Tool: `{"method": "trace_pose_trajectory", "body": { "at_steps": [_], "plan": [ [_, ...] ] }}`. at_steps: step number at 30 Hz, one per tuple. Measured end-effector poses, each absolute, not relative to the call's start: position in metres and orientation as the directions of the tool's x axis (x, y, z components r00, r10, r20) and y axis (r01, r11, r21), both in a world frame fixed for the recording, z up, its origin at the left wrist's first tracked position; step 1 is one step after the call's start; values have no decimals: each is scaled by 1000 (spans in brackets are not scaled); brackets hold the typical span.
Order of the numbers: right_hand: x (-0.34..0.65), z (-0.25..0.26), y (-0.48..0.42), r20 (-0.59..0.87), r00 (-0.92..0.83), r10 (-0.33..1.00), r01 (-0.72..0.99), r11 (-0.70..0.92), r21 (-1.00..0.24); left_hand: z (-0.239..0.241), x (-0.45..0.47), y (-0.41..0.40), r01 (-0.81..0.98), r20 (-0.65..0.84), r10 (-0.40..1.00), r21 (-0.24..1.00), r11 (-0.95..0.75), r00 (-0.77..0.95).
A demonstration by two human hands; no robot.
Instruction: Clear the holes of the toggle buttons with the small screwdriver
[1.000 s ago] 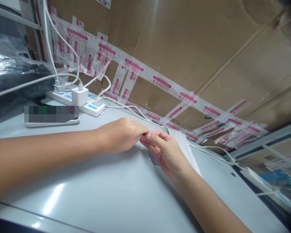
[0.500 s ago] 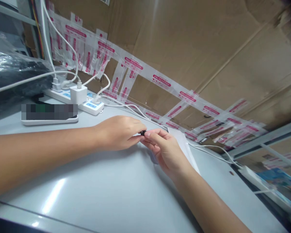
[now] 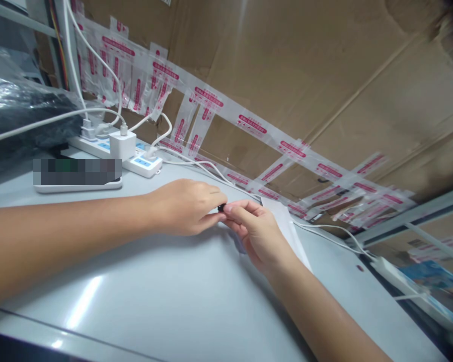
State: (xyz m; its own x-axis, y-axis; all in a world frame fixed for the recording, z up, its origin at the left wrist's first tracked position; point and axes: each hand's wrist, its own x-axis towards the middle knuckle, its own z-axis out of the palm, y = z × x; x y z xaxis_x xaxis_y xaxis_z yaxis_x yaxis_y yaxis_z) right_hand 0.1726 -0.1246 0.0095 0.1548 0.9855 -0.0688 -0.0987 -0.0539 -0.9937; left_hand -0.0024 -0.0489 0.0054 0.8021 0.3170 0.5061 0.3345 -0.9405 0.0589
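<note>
Both of my hands meet in the middle of a pale grey table [image 3: 154,296]. My left hand [image 3: 184,207] reaches in from the left with its fingers curled, and my right hand [image 3: 256,232] comes from the lower right. Their fingertips pinch a small black part [image 3: 221,207] between them. Most of the part is covered by the fingers, so I cannot tell what it is. A white sheet [image 3: 289,229] lies flat on the table just behind my right hand.
A white power strip [image 3: 136,162] with a charger [image 3: 122,146] and white cables sits at the back left, with a white device [image 3: 77,185] in front of it. A black plastic-wrapped bundle [image 3: 18,118] lies far left. A taped cardboard wall [image 3: 305,85] stands behind. A second strip [image 3: 396,276] lies right.
The small black part has come into sight between my fingertips; one second ago the fingers hid it. Both hands stay pinched together in almost the same spot.
</note>
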Motion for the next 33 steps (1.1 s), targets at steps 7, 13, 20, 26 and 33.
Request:
{"method": "trace_pose_trajectory", "body": {
  "at_steps": [7, 13, 20, 26, 33],
  "plan": [
    [171, 9, -124, -67, 139, 988, -71, -57, -996, 0, 1, -52, 394, 414, 360, 3, -919, 836],
    [169, 6, -123, -87, 126, 988, -40, -83, -996, 1, 1, -55, 393, 305, 405, 101, -914, 862],
    [171, 8, -125, -101, 130, 986, -26, -98, -995, 4, 0, -56, 395, 281, 404, 90, -914, 870],
    [169, 9, -123, -106, 119, 987, 18, -109, -994, 3, 0, -58, 398, 288, 406, 87, -913, 868],
    [237, 74, -149, 106, 99, 989, 765, -7, -644, 26, -15, -35, 539, 625, 450, 54, -840, 638]
  ]
}}
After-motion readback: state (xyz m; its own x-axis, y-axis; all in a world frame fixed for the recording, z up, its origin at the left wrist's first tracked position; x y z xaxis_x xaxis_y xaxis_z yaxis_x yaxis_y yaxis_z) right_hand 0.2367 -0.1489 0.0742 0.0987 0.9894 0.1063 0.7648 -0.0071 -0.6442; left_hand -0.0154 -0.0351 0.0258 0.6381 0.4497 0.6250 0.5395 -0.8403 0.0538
